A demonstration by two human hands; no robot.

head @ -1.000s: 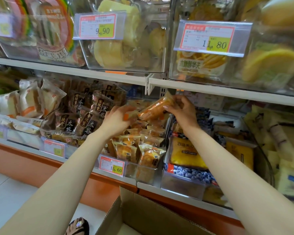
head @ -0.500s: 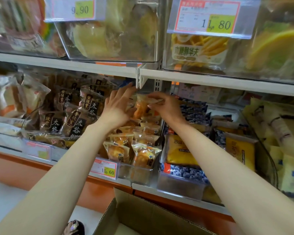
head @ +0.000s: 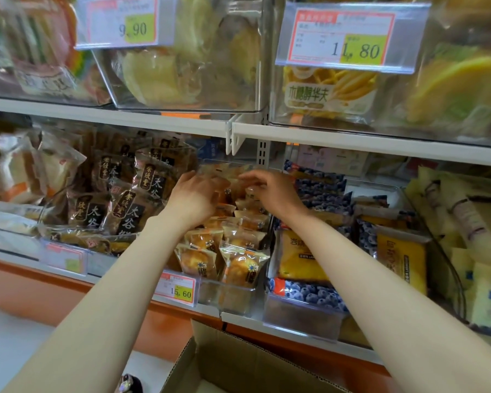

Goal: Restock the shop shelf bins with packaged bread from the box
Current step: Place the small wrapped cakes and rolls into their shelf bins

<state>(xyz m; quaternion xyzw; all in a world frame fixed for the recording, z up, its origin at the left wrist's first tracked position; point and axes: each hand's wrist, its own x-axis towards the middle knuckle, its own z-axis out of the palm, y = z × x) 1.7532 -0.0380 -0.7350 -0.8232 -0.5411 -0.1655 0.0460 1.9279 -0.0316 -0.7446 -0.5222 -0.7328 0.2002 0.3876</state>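
Observation:
A clear packet of orange-brown bread [head: 224, 177] stands at the back of the middle clear bin [head: 227, 296], behind rows of like packets [head: 238, 265]. My left hand [head: 193, 199] grips its left side and my right hand [head: 272, 191] grips its right side, both reaching deep under the upper shelf. The open cardboard box [head: 238, 364] sits on the floor below the shelf; its inside is mostly out of view.
Dark-labelled packets [head: 131, 205] fill the bin to the left. Blueberry-print packets [head: 318, 191] and yellow packs [head: 301, 256] fill the bin to the right. The white upper shelf edge [head: 352, 140] runs close above my hands. A price tag [head: 177, 287] hangs at the bin's front.
Both hands have carried the bread packet from above the bin's front rows to its back and turned it upright. The view has moved closer to the shelf.

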